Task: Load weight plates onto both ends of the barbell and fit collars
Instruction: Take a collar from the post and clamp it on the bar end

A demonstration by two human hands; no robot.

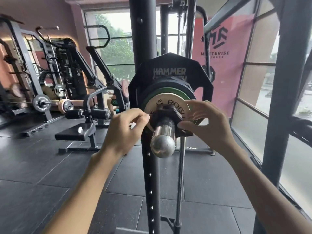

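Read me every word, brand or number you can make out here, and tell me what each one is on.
"HAMMER": big black plate; the line under it is hidden.
"ROGU", cut off by the right hand: white plate; its small print is blurred.
"M STERISE", one letter hidden, above a logo-like mark: pink banner; the smaller line below is blurred.
Lettering on the far plates: too small.

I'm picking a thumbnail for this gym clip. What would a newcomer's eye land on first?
Dead centre, the shiny barbell end juts toward the camera, with a black collar around the sleeve. The left hand and right hand flank the collar, fingers on it. Behind sit a white Rogue plate, a green plate and a big black Hammer Strength plate.
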